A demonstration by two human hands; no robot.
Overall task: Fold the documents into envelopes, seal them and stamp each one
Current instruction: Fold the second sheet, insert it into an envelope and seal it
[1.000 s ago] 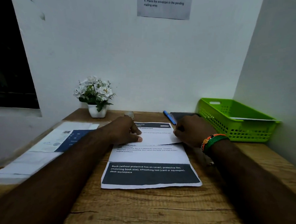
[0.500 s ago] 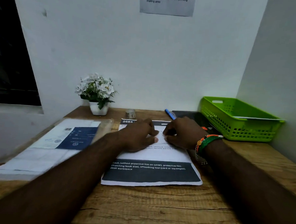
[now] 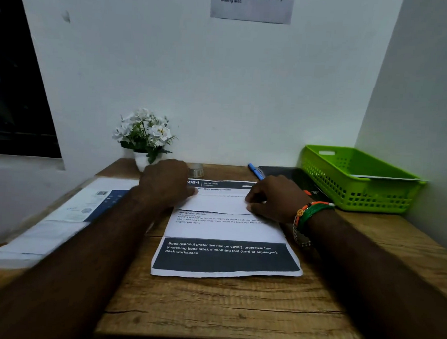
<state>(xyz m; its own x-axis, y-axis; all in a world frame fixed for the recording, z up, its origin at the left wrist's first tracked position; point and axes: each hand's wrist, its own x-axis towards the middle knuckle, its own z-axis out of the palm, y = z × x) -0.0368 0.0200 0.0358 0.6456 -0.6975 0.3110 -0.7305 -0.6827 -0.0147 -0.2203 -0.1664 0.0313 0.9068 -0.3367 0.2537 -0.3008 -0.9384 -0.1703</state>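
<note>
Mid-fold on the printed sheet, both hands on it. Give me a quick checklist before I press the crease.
1. Both hands on sheet: ok, left hand and right hand rest on the folded part.
2. Fold edges squared: cannot tell, hands cover both ends.
3. Sheet flat on desk: ok.
4. Pen clear of fold: ok, beyond the sheet's far edge.
5. Envelopes in reach: ok, stacked left.
6. Stamp located: cannot tell.

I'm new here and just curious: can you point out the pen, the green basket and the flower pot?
pen (image 3: 255, 171), head view, on its blue barrel.
green basket (image 3: 355, 193), head view, on its near latticed wall.
flower pot (image 3: 141, 160), head view, on its white side.
</note>
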